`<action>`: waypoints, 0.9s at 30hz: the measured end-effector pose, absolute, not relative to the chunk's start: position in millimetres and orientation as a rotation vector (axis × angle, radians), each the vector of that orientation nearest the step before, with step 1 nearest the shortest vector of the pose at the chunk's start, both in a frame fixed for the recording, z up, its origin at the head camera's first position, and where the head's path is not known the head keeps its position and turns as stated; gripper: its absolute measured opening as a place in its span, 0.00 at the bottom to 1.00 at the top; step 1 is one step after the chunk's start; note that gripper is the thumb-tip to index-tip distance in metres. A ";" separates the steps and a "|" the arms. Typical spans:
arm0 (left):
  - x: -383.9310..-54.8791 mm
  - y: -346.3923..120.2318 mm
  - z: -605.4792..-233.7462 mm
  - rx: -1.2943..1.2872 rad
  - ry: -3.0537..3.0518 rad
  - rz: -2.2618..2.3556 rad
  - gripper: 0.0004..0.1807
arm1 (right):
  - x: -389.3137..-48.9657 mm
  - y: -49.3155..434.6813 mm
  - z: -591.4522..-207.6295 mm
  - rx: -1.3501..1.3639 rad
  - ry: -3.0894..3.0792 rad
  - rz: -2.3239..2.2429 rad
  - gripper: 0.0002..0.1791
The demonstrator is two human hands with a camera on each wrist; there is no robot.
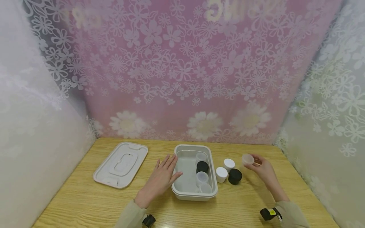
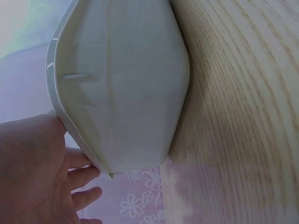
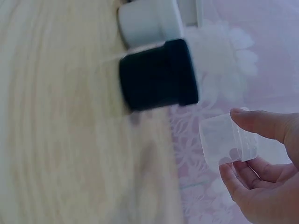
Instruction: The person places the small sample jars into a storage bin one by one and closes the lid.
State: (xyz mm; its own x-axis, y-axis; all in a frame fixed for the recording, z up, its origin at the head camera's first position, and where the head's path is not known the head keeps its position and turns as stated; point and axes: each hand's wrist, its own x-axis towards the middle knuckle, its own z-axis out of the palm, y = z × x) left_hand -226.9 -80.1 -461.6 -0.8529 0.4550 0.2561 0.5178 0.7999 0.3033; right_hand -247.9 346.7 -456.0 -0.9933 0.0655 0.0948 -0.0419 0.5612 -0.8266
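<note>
My right hand (image 1: 263, 169) pinches a clear plastic jar (image 3: 224, 140) between thumb and fingers, above the table at the right. With fairly straight fingers, my left hand (image 1: 161, 177) rests on the left rim of a grey-white plastic box (image 1: 195, 195). Inside that box, along its right side, a black jar (image 1: 202, 167) stands in a row with several clear jars (image 1: 202, 178). Between the box and my right hand are two white jars, one in front (image 1: 221, 174) and one behind (image 1: 229, 164), beside another black jar (image 1: 235, 176).
A white box lid (image 1: 121, 164) lies flat on the wooden table (image 1: 114, 205) at the left. Flowered curtains surround the table at the back (image 1: 182, 79) and both sides. A black strap device (image 1: 268, 213) sits on my right wrist.
</note>
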 end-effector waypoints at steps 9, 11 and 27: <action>-228.1 -80.1 -462.3 -0.763 -2.812 -0.526 0.39 | -247.4 327.0 -435.4 0.066 -2.655 1.413 0.38; -227.8 -80.2 -462.1 -0.764 -2.811 -0.530 0.39 | -247.4 321.8 -432.3 0.087 -2.651 1.417 0.38; -228.3 -79.7 -463.3 -0.757 -2.818 -0.519 0.39 | -252.9 269.5 -411.3 0.247 -2.614 1.539 0.38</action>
State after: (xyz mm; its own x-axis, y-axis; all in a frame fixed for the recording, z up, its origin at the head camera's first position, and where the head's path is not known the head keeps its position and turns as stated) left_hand -228.3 -79.7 -463.3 -0.8549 0.4507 0.2570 0.5127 0.8099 0.2850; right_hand -252.9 269.5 -411.3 -0.9821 -0.0900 0.1657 -0.1885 0.4767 -0.8586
